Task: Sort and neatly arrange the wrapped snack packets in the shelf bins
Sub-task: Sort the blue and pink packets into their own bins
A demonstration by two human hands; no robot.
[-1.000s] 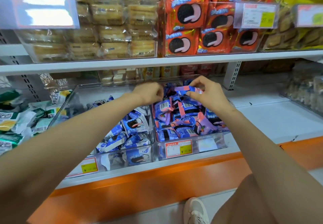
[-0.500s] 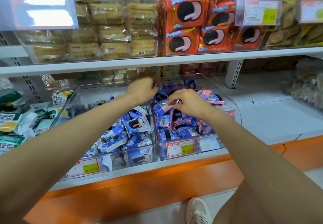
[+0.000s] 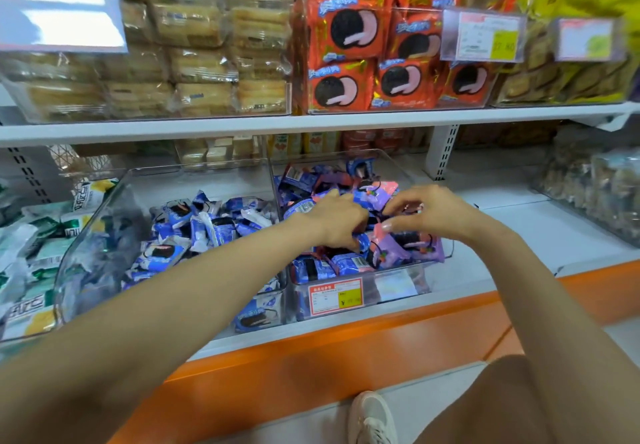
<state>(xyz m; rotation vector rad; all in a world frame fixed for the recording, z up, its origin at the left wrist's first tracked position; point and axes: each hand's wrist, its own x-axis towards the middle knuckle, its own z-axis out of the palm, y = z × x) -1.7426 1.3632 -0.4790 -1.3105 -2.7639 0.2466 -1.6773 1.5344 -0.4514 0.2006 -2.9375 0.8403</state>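
Both hands have shifted right since half a second ago: the left hand [image 3: 337, 222] has left the far rim between the two bins and come nearer, into the right bin, and the right hand [image 3: 433, 215] has slid toward that bin's right side.

White and fronted by an orange edge [image 3: 346, 350], the lower shelf [image 3: 519, 229] carries two clear bins side by side. On the upper shelf [image 3: 207, 128] above stand clear bins of pale cake packets [image 3: 194, 63] at left and orange sandwich-cookie packets [image 3: 346, 38] to their right.

In the left bin [image 3: 104, 208] lies a loose heap of blue-and-white packets [image 3: 207, 225]. Filling the right bin [image 3: 408, 166] are mixed packets [image 3: 346, 263] in blue, purple and pink, lying at all angles. Green-and-white packets [image 3: 34, 243] lie left of the left bin.

With its forearm crossing over the left bin, the left hand rests on the mixed packets, fingers curled down and thumb tucked under, gripping some of that heap. Just to its right, the right hand arches over the same heap with fingers bent and spread, its thumb tip on a pink packet [image 3: 379, 236]. Whether it holds that packet I cannot tell.

A red-and-yellow price label [image 3: 335, 296] sits on the right bin's near wall. Below the shelf edge, a white shoe [image 3: 372, 419] shows on the floor.
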